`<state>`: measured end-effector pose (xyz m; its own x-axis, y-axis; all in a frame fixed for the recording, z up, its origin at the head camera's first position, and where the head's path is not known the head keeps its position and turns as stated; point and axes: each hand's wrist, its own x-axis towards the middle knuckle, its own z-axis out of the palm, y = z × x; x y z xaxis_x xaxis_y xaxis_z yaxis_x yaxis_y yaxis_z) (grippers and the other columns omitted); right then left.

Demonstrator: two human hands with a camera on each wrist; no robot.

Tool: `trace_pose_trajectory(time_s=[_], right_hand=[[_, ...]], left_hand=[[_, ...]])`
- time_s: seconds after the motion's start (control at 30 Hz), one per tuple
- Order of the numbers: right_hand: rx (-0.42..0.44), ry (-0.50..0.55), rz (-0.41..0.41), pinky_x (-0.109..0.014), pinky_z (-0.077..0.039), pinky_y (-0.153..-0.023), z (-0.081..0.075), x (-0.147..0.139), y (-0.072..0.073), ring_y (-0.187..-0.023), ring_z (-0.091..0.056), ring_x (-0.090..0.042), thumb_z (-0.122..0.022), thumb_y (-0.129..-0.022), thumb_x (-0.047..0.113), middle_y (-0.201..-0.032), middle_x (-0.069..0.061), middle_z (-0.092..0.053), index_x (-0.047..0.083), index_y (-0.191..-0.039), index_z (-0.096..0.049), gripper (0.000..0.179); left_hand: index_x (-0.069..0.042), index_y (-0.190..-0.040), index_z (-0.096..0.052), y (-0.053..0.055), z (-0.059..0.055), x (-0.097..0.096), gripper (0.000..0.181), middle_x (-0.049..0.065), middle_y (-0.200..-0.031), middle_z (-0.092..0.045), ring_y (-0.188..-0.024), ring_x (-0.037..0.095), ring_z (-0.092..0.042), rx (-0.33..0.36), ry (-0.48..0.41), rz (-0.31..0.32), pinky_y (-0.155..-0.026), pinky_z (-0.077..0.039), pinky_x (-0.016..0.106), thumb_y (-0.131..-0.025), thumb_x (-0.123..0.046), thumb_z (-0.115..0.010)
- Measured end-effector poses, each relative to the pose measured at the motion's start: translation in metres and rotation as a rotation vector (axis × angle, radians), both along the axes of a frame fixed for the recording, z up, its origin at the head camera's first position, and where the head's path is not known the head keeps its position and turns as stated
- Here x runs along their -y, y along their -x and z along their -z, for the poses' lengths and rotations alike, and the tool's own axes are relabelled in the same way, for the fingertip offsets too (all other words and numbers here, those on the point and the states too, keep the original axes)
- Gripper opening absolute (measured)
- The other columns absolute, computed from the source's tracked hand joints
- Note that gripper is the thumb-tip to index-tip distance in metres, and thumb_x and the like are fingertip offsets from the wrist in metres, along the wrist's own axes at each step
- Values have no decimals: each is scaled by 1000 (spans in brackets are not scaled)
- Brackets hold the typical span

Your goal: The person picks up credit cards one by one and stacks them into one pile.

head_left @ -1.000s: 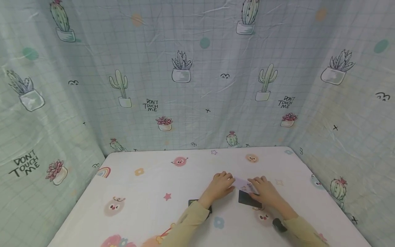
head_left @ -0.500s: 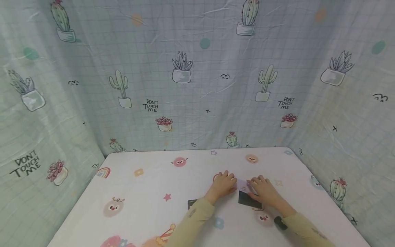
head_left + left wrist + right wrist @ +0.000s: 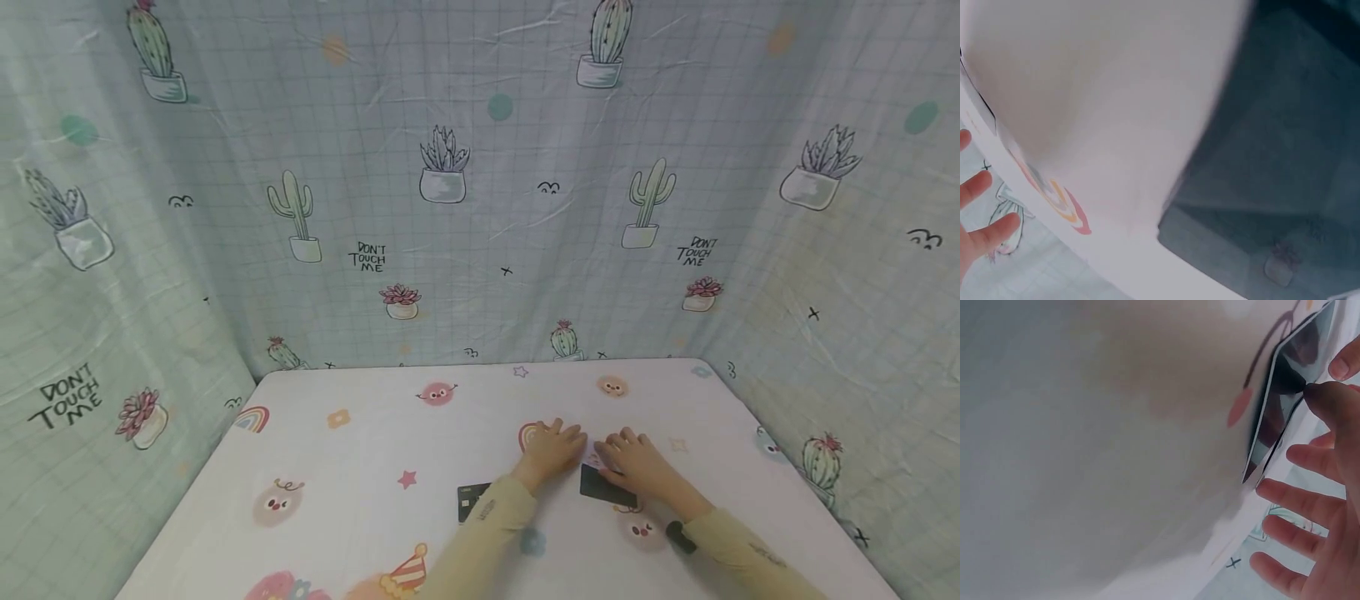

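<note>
In the head view my left hand [image 3: 553, 450] lies palm down on the table, fingers reaching toward the right hand. My right hand [image 3: 637, 465] is just beyond, its fingers spread and slightly bent. A pale purple card [image 3: 592, 458] shows in the narrow gap between them, mostly hidden by the hands. In front of it lies a dark card [image 3: 606, 487], flat on the table. The right wrist view shows the right thumb [image 3: 1319, 397] at the edge of a glossy dark card [image 3: 1279, 403], the other fingers spread out.
A dark card with a chip [image 3: 471, 502] lies left, partly under the left sleeve [image 3: 487, 533]. A small black rounded thing [image 3: 681, 537] shows beside the right cuff. The white table [image 3: 360, 500] has printed cartoon figures; a cactus-patterned curtain [image 3: 480, 225] stands behind.
My left hand has moved right, closer to the right hand, and less of the purple card shows between them. More of the chip card is uncovered. The right hand has barely moved.
</note>
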<state>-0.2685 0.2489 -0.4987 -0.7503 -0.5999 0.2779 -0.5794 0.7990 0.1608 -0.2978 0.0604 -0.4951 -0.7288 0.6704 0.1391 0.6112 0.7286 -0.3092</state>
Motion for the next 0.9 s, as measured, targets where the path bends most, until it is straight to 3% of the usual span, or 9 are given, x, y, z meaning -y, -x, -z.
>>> trace_pose_trajectory(time_s=[0.33, 0.9], right_hand=[[-102, -22, -72, -29, -38, -58, 3, 0, 3, -78, -46, -17, -66, -76, 31, -87, -1, -57, 13, -105, -59, 35], [-131, -52, -86, -29, -40, -57, 7, 0, 5, -77, -44, -16, -66, -75, 33, -86, 0, -55, 14, -104, -58, 36]], left_hand=[[-31, -127, -44, 0, 3, -4, 41, -13, -125, -50, -112, 13, -48, 13, 52, -20, -84, -43, 34, -88, -44, -46], [-33, -127, -43, -1, 3, -5, 42, -14, -122, -50, -112, 12, -47, 14, 95, -36, -84, -43, 32, -88, -47, -44]])
